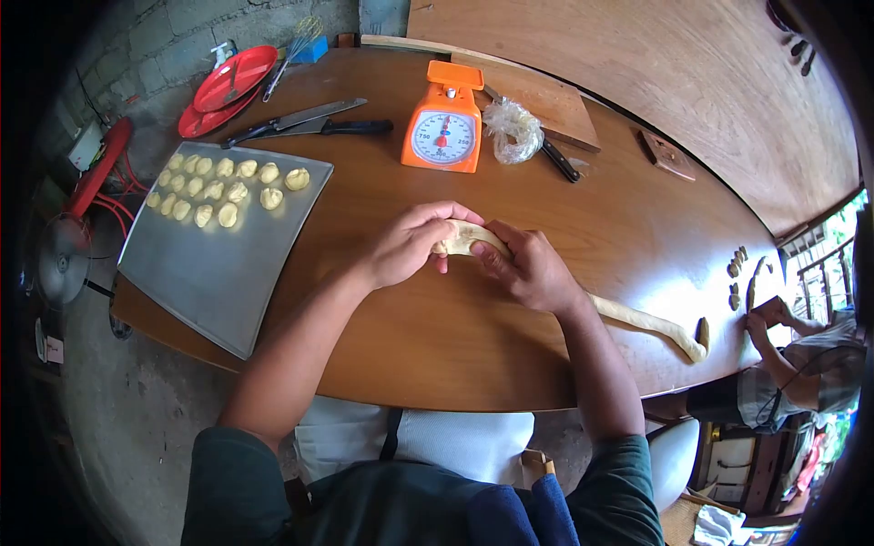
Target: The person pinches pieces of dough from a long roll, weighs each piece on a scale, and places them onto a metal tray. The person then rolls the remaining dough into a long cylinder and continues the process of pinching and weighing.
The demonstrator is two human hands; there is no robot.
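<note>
A long pale rope of dough (pixel 648 321) lies across the wooden table (pixel 437 328), running from my hands toward the right edge. My left hand (pixel 411 243) pinches the rope's left end, fingers curled over it. My right hand (pixel 528 268) grips the rope just beside the left hand. A grey metal baking tray (pixel 214 264) sits at the left with several small dough pieces (pixel 228 189) in rows at its far end.
An orange kitchen scale (pixel 443 130) stands behind my hands, with a crumpled plastic bag (pixel 513 130), knives (pixel 305 120) and a wooden board (pixel 546 102) nearby. Red plates (pixel 228 86) lie at the far left. Another person's hand (pixel 765 320) works at the right table edge.
</note>
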